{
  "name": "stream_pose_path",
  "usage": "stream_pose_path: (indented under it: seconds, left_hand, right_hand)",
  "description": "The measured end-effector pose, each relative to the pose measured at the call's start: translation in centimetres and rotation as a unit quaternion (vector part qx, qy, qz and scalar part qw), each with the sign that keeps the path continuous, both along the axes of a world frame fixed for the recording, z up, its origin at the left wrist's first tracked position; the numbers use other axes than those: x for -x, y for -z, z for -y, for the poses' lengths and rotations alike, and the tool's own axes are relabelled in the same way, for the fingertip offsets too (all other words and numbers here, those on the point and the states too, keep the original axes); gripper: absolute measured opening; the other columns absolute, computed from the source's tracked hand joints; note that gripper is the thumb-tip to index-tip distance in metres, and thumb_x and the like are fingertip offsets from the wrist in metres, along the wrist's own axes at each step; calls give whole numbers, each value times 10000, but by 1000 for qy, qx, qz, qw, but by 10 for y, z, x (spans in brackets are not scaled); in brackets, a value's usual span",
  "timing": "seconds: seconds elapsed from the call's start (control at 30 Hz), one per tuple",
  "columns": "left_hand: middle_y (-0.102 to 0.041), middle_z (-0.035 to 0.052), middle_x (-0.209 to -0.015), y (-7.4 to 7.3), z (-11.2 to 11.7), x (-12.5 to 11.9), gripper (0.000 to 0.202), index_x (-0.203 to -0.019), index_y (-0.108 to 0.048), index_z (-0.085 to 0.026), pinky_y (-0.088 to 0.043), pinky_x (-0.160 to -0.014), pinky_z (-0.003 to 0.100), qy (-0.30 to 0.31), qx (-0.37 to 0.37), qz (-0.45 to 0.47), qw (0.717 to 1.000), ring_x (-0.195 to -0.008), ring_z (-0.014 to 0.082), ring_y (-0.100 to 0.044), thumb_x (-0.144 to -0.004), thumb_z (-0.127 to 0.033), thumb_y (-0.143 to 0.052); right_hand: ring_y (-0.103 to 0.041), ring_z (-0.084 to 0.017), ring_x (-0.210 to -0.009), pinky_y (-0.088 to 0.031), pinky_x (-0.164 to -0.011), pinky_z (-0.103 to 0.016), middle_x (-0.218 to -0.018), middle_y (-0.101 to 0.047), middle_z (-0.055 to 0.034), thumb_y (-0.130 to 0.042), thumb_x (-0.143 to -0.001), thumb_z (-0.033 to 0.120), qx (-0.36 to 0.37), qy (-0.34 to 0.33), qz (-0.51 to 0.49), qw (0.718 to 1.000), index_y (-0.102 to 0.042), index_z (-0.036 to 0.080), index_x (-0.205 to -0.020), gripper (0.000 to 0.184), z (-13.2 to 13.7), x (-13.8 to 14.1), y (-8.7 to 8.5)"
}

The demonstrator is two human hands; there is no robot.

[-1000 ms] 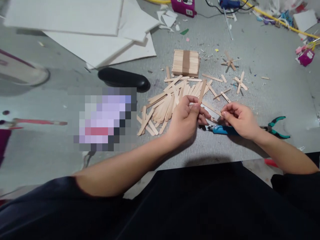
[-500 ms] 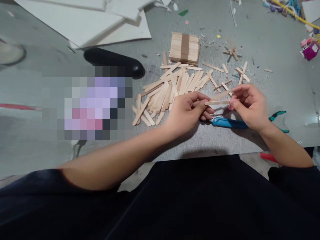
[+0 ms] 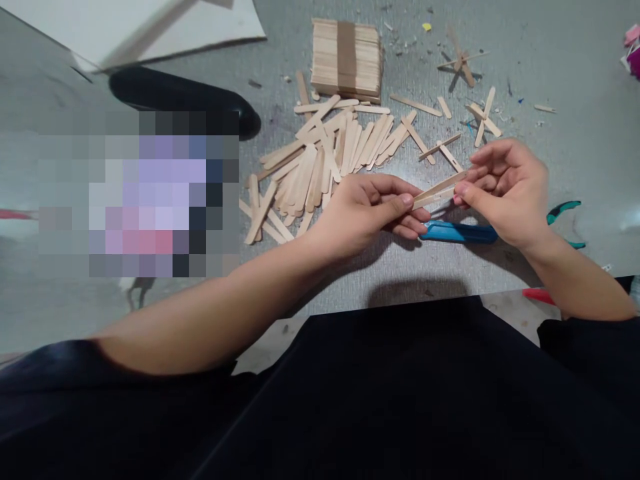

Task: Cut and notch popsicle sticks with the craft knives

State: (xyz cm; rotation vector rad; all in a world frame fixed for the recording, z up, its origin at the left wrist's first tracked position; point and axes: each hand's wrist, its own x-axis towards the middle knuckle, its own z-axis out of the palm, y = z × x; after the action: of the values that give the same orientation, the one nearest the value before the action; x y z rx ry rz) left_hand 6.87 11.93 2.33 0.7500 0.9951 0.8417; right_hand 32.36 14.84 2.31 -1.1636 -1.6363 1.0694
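Observation:
Two flat wooden craft sticks are held between my hands over the table, meeting at their left ends and spread a little at the right. My left hand pinches the left ends between thumb and fingers. The thumb and fingers of my right hand close on the right ends. Below them lies a blue-handled tool, perhaps a cutter, partly hidden by my hands. A fanned pile of loose craft sticks spreads to the left of my left hand.
Behind the pile stands a banded bundle of craft sticks. Crossed stick pieces lie beyond my right hand, and green-handled pliers beside its wrist. A long black object and a white board are at the left.
The view has shifted, so the tabletop things sit farther left and higher. The two sticks have come together at their left ends in my left fingers.

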Motion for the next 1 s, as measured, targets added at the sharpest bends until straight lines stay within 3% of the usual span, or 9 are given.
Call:
stream_pose_path:
  seconds: [0.13,0.27,0.5,0.63,0.8,1.0]
  left_hand:
    - [-878,80,-792,-9,2,0,75,-978,-855,-97,-739,-648,227,12,41,13,999,-604,157,-827,-963,-147,-910]
    - [-851,71,-730,-12,0,1,66,-916,-864,-98,-707,-606,198,27,74,57,995,-573,143,-800,-967,-70,-833]
    - [-841,99,-715,-9,-2,6,172,-891,-872,-78,-669,-550,178,89,128,104,982,-537,146,-787,-971,-8,-737]
    - [-844,115,-731,-6,-3,9,92,-904,-895,-72,-650,-551,157,133,140,121,974,-555,152,-803,-947,-44,-820]
    - [-858,109,-767,-3,-4,12,97,-951,-922,-82,-650,-568,136,163,160,128,965,-606,147,-828,-973,-41,-836]
    - [-871,94,-804,3,-4,14,43,-975,-917,-80,-665,-597,113,169,150,159,961,-625,121,-820,-947,-104,-941]
  right_hand:
    - [-778,-141,-739,-726,-712,-316,-967,-771,38,-978,-974,509,-61,11,-45,997,-667,329,-1161,405,3,4,10]
    - [-822,-145,-779,-744,-717,-318,-1067,-795,22,-992,-974,548,-85,16,-77,993,-690,327,-1123,402,5,8,10]
    - [-822,-146,-689,-728,-644,-280,-881,-817,43,-985,-988,509,-67,-16,-92,993,-764,263,-1098,349,5,9,6]
    - [-794,-149,-662,-710,-610,-290,-871,-814,26,-992,-967,586,-17,-41,-69,997,-841,287,-1161,387,6,5,3]
    - [-742,-162,-589,-700,-573,-329,-739,-758,34,-984,-962,638,48,-71,-74,994,-852,287,-1068,390,5,4,-3]
    - [-679,-160,-504,-632,-483,-331,-668,-712,44,-1003,-947,485,50,-66,-81,993,-836,287,-969,260,3,3,-6]
